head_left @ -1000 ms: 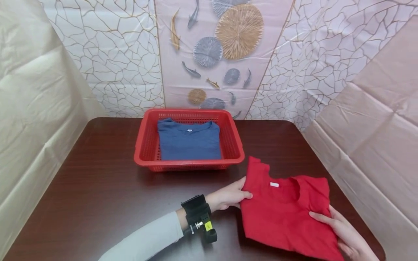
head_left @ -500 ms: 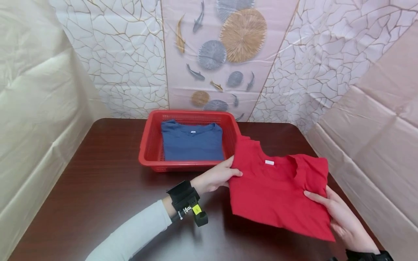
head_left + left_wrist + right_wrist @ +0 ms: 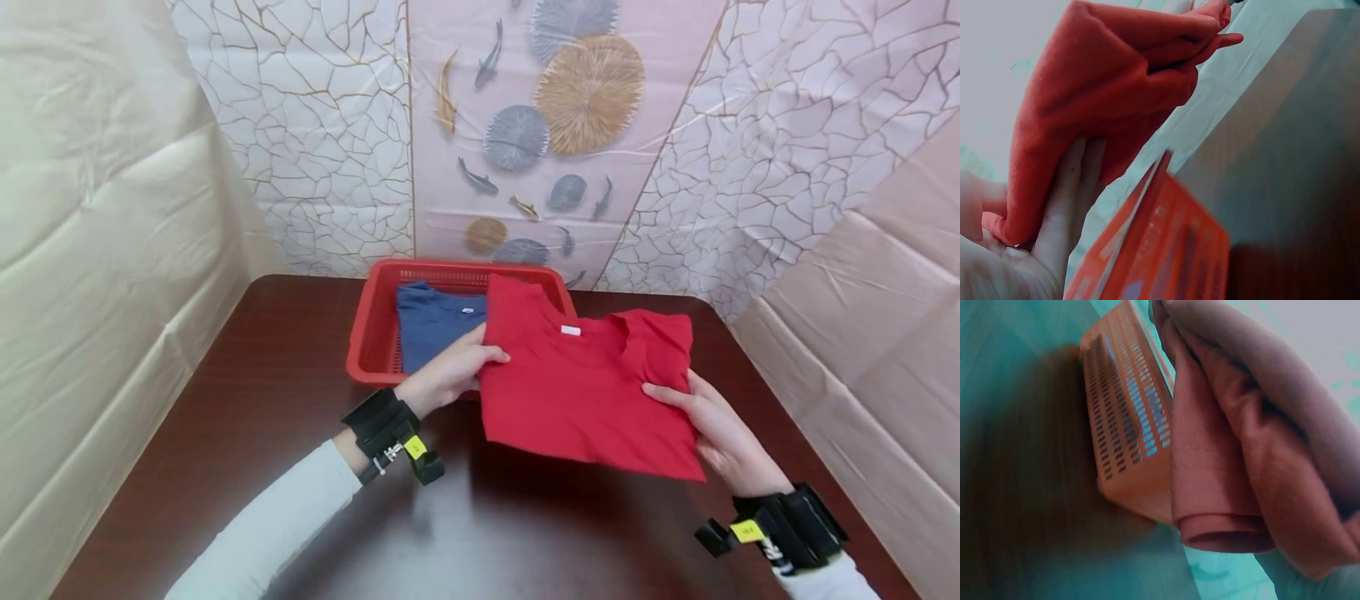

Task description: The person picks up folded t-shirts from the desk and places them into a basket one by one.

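Observation:
A folded red T-shirt with a white neck label hangs in the air between my two hands. My left hand pinches its left edge, thumb on top and fingers underneath, as the left wrist view shows. On the right edge, my right hand grips the shirt with its thumb over the cloth. Part of the shirt overlaps the right side of a red plastic basket. Inside the basket lies a folded blue T-shirt, its right part hidden by the red shirt and left hand.
The basket stands at the back of a dark brown table. Patterned cloth covers the back, and pale fabric walls rise at both sides. Each wrist wears a black strap mount.
Both hands have carried the red T-shirt left and away from me, up from the right front of the table to partly over the basket. The head view has shifted slightly.

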The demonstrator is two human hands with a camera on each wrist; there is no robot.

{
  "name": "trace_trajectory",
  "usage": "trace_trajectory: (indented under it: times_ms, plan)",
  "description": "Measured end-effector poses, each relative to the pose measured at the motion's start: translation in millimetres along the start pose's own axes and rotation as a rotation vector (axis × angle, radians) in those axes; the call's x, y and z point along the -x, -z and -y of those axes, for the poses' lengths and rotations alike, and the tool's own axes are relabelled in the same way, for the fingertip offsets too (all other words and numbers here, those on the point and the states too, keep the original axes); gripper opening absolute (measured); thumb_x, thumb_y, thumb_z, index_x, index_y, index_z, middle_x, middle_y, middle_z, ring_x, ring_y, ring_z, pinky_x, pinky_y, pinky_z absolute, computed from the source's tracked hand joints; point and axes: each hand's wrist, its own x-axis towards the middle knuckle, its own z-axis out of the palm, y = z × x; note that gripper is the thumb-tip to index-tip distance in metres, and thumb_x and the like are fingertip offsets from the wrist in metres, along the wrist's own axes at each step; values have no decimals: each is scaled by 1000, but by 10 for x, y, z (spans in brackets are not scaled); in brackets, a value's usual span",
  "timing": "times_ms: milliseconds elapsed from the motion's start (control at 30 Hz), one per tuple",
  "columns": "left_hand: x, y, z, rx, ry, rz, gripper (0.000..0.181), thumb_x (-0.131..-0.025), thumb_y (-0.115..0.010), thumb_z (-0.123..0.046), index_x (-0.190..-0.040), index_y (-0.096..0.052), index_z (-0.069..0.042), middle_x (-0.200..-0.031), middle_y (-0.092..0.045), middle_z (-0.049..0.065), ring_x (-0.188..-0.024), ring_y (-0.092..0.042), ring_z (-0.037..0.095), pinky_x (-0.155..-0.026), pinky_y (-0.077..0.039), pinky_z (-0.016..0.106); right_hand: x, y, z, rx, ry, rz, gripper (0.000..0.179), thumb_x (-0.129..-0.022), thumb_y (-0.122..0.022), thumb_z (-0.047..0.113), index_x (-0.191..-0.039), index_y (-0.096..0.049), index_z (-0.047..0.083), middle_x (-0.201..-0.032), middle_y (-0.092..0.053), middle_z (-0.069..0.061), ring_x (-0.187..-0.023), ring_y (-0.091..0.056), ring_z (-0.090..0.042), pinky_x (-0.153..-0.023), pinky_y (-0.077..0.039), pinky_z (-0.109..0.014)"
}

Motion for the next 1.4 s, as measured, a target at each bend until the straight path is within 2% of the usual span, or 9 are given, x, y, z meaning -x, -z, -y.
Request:
trace_trajectory:
  times_ms: [100,267,533,733,833,967,1133,1300,1400]
  plan:
    - [24,183,-72,13,-14,-44,52,-86,-51,-6,-134,-38,-19,-119,-55,11,-98,-59,21,-79,-51,39,-180,-164,68,6,19,16,64,-89,-59,23,-140,-21,24,-125,-48,-2,-107,-57,-19,-83,-53,-32]
    - [74,466,-180,31,-5,-98,54,-88,-50,-7,-138,-34,-19,-124,-51,11,-105,-56,22,-88,-48,43,-432,-393,149,-5,50,68,64,-89,-59,21,-141,-21,22,-129,-44,-4,-110,-55,-20,-83,-53,-34]
    - [137,796,-319,19,11,-150,52,-90,-49,-9,-138,-31,-17,-128,-46,11,-112,-50,25,-95,-44,48,-799,-650,253,-24,35,106,66,-87,-62,20,-141,-24,20,-128,-47,-5,-109,-55,-20,-82,-54,-32]
    - [106,1050,-390,-18,19,-195,53,-91,-46,-9,-140,-28,-17,-130,-43,12,-114,-48,26,-95,-45,47,-1127,-846,303,-24,20,116,66,-86,-64,19,-141,-26,19,-126,-48,-5,-109,-55,-20,-79,-55,-31]
    - [59,1154,-403,-40,36,-227,54,-91,-46,-9,-141,-28,-18,-130,-43,11,-113,-49,26,-95,-45,45,-1287,-914,319,2,6,95,65,-87,-62,20,-142,-27,19,-126,-48,-4,-108,-55,-19,-78,-55,-29]
    - [-22,1276,-388,-72,53,-271,54,-91,-46,-9,-141,-28,-18,-130,-42,12,-111,-49,26,-95,-44,45,-1463,-983,322,33,-21,59,68,-90,-58,19,-147,-21,21,-133,-42,-4,-113,-48,-19,-85,-50,-29]
    - [-114,1351,-303,-169,52,-295,56,-91,-47,-9,-143,-27,-17,-129,-43,15,-109,-50,29,-96,-44,49,-1607,-1016,278,44,-48,26,72,-91,-53,11,-150,-13,23,-141,-33,-5,-118,-40,-22,-99,-37,-38]
    - [-142,1342,-213,-381,38,-314,55,-90,-52,-10,-140,-29,-12,-125,-47,17,-105,-54,30,-90,-49,49,-1690,-1031,193,83,-30,56,75,-91,-46,0,-150,-8,23,-148,-25,-9,-127,-32,-27,-110,-26,-46]
    - [-153,1316,-197,-476,48,-348,51,-90,-54,-10,-135,-31,-7,-123,-49,18,-103,-54,30,-89,-51,47,-1708,-1045,156,166,4,44,81,-89,-44,-4,-150,2,21,-154,-11,-9,-132,-22,-28,-112,-20,-47]
